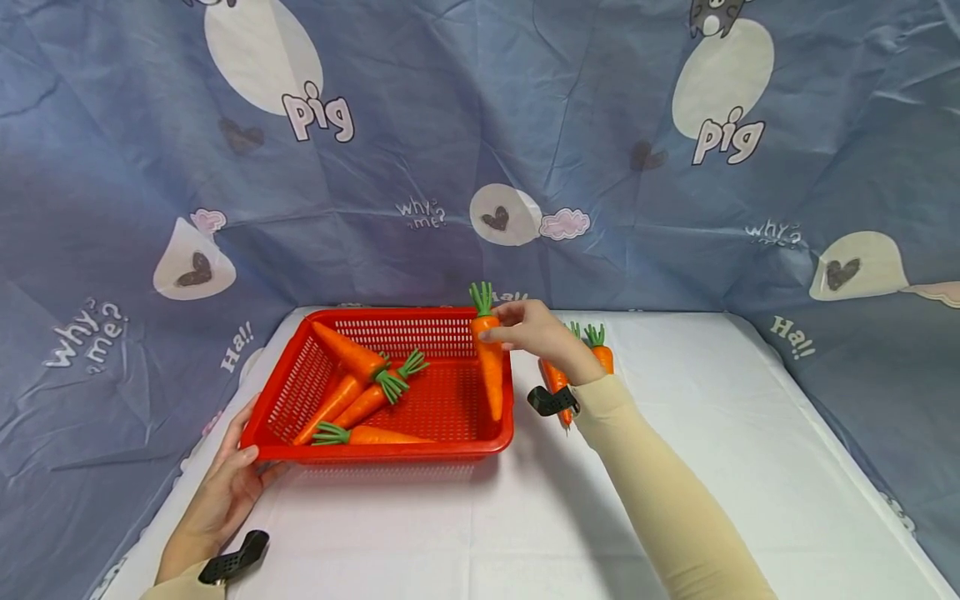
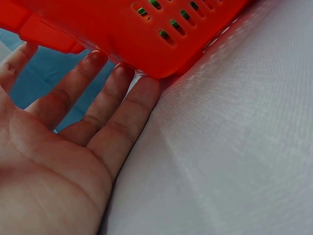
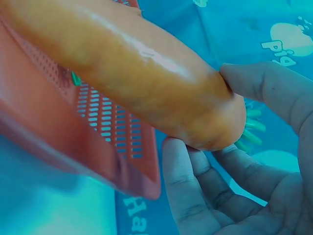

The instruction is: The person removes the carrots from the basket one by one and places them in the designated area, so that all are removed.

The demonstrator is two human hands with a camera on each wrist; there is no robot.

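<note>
A red plastic basket (image 1: 420,452) stands on the white-covered table, with several orange carrots with green tops, such as this carrot (image 1: 348,350), lying inside. My left hand (image 1: 225,492) holds the basket's front left corner, its thumb at the rim. In the left wrist view its fingers touch the basket's outer side from below. My right hand (image 1: 536,333) pinches a carrot (image 1: 489,358) near its green top, over the basket's right end. This carrot hangs tip down. In the right wrist view the thumb and fingers grip the carrot's thick end (image 3: 210,112).
To the right of the basket, partly behind my right wrist, lie more carrots (image 1: 602,357) on the white tablecloth (image 1: 720,417). A blue printed cloth (image 1: 420,125) hangs behind and at both sides of the table.
</note>
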